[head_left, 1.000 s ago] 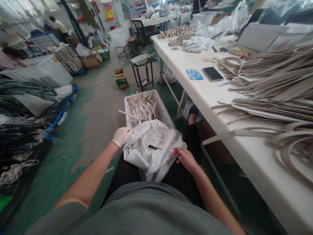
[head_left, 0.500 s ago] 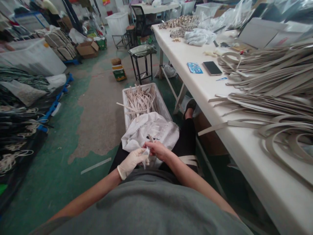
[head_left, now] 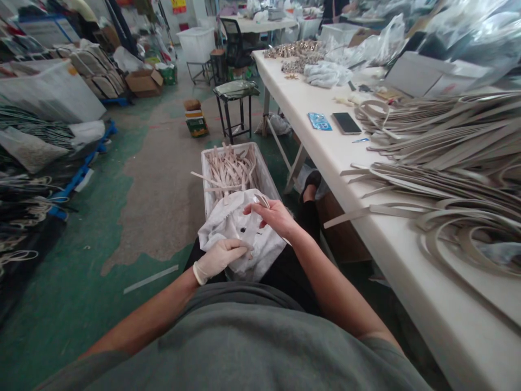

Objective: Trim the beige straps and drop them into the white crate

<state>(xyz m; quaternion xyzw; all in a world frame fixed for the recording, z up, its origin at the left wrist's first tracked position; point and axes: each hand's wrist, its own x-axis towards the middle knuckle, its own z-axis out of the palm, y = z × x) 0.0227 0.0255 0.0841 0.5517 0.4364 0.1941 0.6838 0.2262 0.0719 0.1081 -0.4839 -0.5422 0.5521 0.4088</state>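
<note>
My left hand point(head_left: 220, 259), in a thin pale glove, is low over my lap. Its thumb and fingertips are pressed together at the edge of a white cloth point(head_left: 220, 225); whatever lies between them is too small to make out. Further forward and to the right is my bare right hand point(head_left: 273, 215), with a narrow beige strap point(head_left: 261, 201) in its grip. One end shows above the fingers, and a thin length comes out below the palm. The cloth is spread over my knees, with small dark marks on it.
Ahead of my knees stands a white crate point(head_left: 268, 171) with many beige strips point(head_left: 232, 168). On the right, a long white table point(head_left: 301, 92) bears piles of straps point(head_left: 448, 130), a phone point(head_left: 346, 123) and a blue card point(head_left: 319, 121). A stool point(head_left: 236, 95) stands beyond the crate.
My hands have come apart. The right one has moved forward and up with the strap, while the left stays low. The white scrap that hung between them no longer shows.
</note>
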